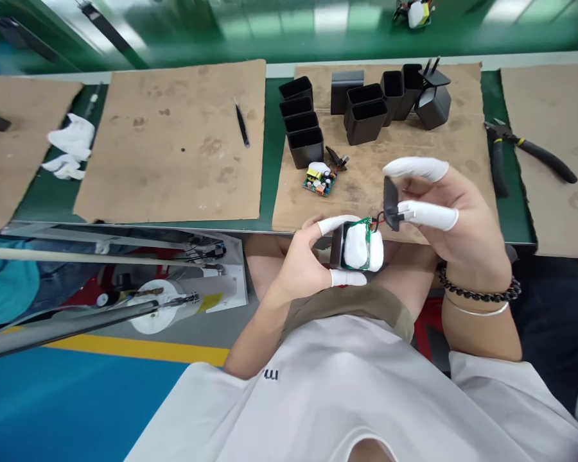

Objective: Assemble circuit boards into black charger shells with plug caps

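My left hand [313, 256], with white finger cots, grips a black housing [338, 244] that has a green circuit board and white filler [361, 247] sticking out of it. My right hand [443, 212], also in finger cots, pinches a small black cover piece [390, 203] that is joined to the board by red and black wires. Both hands are held over my lap at the table's near edge. A second loose circuit board [320, 179] lies on the cardboard just beyond them.
Several empty black housings [304, 125] stand in rows on the cardboard mat [366, 186], more at the back [366, 109]. Black pliers [525, 147] lie at the right, tweezers [242, 125] on the middle mat, white cloth [72, 144] at the left. A machine fixture [173, 301] is at lower left.
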The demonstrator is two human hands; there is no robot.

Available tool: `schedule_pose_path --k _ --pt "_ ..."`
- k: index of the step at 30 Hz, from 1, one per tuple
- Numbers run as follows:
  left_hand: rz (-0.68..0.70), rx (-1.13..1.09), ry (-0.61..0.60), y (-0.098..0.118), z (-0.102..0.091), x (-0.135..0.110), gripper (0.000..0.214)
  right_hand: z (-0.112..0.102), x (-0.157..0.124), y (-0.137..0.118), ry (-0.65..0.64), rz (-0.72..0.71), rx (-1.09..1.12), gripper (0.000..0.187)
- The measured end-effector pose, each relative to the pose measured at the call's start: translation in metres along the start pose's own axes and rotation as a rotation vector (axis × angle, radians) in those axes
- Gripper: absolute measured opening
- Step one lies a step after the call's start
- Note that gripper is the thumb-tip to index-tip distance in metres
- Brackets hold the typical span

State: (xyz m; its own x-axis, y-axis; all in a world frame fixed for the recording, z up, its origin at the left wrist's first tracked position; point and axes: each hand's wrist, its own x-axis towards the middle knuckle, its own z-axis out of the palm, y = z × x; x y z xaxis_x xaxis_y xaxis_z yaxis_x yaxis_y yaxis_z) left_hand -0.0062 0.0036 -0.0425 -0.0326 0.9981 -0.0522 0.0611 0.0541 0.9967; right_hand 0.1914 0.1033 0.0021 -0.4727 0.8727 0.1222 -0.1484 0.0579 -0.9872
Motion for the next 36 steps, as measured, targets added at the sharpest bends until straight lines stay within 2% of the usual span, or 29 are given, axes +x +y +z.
schedule_pose_path --k 5,7,8,10,12,15,17,21,26,28,33,36 --pt "-0.149 -0.338 -0.23 0.001 -0.008 0.007 0.088 -0.005 -0.012 0.01 -0.009 -0.199 -0.142 0.032" --pt "-0.177 -0.409 -0.325 0.002 -0.01 0.009 0.086 -0.005 -0.017 0.012 0.02 -0.286 -0.194 0.029" --pt "-0.184 -0.416 -0.336 0.003 -0.009 0.009 0.086 -0.005 -0.019 0.012 0.049 -0.321 -0.226 0.027" --pt "-0.177 -0.347 -0.239 0.003 -0.005 0.009 0.087 -0.004 -0.022 0.009 0.131 -0.347 -0.29 0.026" --pt "-0.114 -0.17 -0.025 0.003 0.003 0.009 0.086 0.001 -0.025 0.003 0.209 -0.291 -0.34 0.025" --pt "0.07 0.135 0.284 -0.001 0.021 0.016 0.076 0.013 -0.029 -0.003 0.338 -0.193 -0.439 0.021" --pt "0.193 0.265 0.392 -0.007 0.033 0.026 0.071 0.022 -0.03 -0.003 0.432 -0.187 -0.534 0.019" --pt "0.338 0.403 0.447 -0.019 0.054 0.05 0.055 0.036 -0.03 0.004 0.482 -0.219 -0.706 0.018" --pt "0.356 0.476 0.487 -0.027 0.065 0.061 0.044 0.04 -0.027 0.014 0.552 -0.321 -0.96 0.019" --pt "0.361 0.489 0.483 -0.028 0.065 0.06 0.044 0.037 -0.025 0.019 0.532 -0.32 -0.954 0.019" --pt "0.364 0.479 0.47 -0.029 0.06 0.056 0.051 0.026 -0.019 0.028 0.487 -0.206 -0.697 0.017" --pt "0.37 0.493 0.458 -0.03 0.059 0.055 0.05 0.025 -0.019 0.024 0.486 -0.206 -0.767 0.014"
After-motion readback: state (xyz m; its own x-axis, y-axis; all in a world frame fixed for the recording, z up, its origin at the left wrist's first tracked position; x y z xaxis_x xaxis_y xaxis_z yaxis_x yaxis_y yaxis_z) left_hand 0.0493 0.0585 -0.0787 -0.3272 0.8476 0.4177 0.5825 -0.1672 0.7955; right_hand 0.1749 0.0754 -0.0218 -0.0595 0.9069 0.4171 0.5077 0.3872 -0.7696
